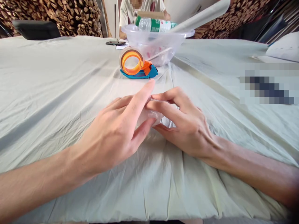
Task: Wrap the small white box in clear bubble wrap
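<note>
A small see-through plastic bundle [155,115], perhaps bubble wrap, lies between my two hands just above the cloth. My left hand [114,130] covers its left side, with the thumb against the near edge and the index finger stretched forward. From the right, my right hand [187,121] pinches the bundle, its fingertips on top and its thumb at the lower edge. Whatever is inside the wrapping is hidden by my fingers. Beyond my fingertips stands a tape dispenser [140,74] in blue and orange, carrying a roll of tape.
Behind the dispenser is a clear plastic basin [158,40] holding a green-labelled bottle [156,25] and a long white roll [203,15]. A phone [115,43] and a black object [36,29] lie farther left. Across the table sits a person [142,9]. Wrinkled cloth [58,77] covers the table.
</note>
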Action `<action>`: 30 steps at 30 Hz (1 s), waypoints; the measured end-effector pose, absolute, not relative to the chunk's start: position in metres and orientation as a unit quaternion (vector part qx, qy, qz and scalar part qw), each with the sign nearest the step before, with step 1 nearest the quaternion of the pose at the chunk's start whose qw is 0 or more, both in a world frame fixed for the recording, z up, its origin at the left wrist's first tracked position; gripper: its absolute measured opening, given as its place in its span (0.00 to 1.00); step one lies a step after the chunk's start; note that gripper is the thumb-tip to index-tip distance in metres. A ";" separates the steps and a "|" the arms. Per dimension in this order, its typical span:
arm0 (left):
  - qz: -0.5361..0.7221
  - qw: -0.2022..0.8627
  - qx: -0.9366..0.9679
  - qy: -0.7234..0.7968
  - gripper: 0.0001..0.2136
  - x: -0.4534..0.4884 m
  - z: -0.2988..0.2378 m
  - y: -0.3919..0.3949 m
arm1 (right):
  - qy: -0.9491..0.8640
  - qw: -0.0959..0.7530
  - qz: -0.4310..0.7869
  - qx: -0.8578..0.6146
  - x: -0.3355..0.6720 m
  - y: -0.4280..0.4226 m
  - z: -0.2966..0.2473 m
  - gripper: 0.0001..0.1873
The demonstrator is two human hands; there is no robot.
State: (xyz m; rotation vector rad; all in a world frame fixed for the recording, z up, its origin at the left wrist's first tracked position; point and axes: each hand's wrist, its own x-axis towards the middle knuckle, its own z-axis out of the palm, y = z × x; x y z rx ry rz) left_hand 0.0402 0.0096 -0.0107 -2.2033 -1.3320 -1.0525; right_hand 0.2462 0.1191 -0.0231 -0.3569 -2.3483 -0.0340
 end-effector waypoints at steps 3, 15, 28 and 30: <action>-0.364 0.161 -0.787 -0.472 0.28 0.038 -0.013 0.011 | -0.914 0.380 0.010 -0.140 0.247 0.122 -0.021 0.18; -0.316 0.186 -0.803 -0.470 0.11 0.036 -0.017 0.018 | -0.873 0.418 0.188 -0.166 0.243 0.124 -0.021 0.28; -0.392 0.017 -0.778 -0.491 0.08 0.028 -0.015 0.037 | -0.889 0.374 0.200 -0.170 0.246 0.148 -0.025 0.38; -0.380 0.044 -0.780 -0.495 0.07 0.028 -0.015 0.037 | -0.901 0.352 0.188 -0.170 0.247 0.151 -0.023 0.33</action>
